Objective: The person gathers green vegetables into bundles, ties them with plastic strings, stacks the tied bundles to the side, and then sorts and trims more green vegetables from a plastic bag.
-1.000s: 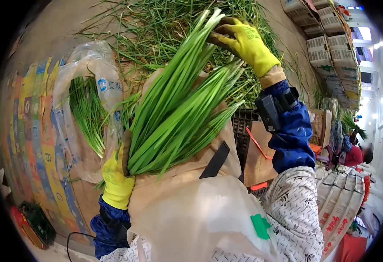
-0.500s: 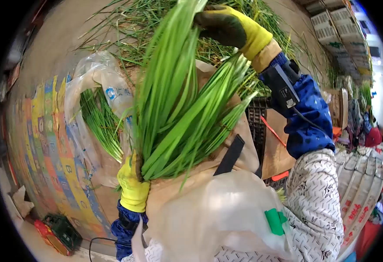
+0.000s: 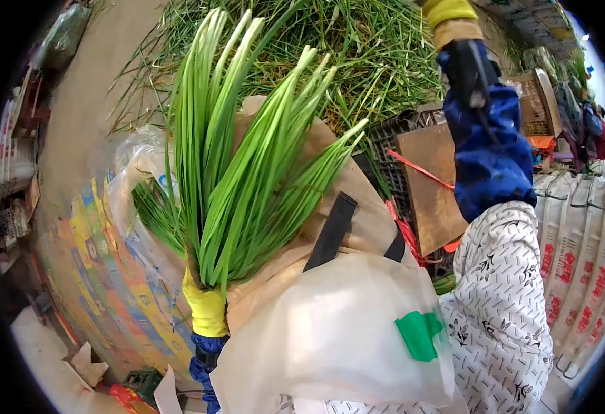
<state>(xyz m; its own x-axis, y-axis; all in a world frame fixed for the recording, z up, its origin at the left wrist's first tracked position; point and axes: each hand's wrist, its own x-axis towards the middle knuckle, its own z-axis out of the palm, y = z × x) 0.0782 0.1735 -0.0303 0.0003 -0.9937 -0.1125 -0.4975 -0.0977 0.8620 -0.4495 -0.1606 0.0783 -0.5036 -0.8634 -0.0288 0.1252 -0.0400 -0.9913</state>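
Above L hand (image 3: 206, 307), leaf bunch (image 3: 237, 186); clamped on lower ends; R hand (image 3: 449, 10) cut off, grip unclear

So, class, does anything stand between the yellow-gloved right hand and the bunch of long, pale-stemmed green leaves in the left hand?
Nothing visible does. The tangled heap of loose green stalks seems to lie below the gap between right hand and bunch, not across it. The right hand's fingers are out of view.

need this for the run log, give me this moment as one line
left hand: holding green leaves, near end | right hand: top edge, grip out of frame | loose greenery: heaped beyond
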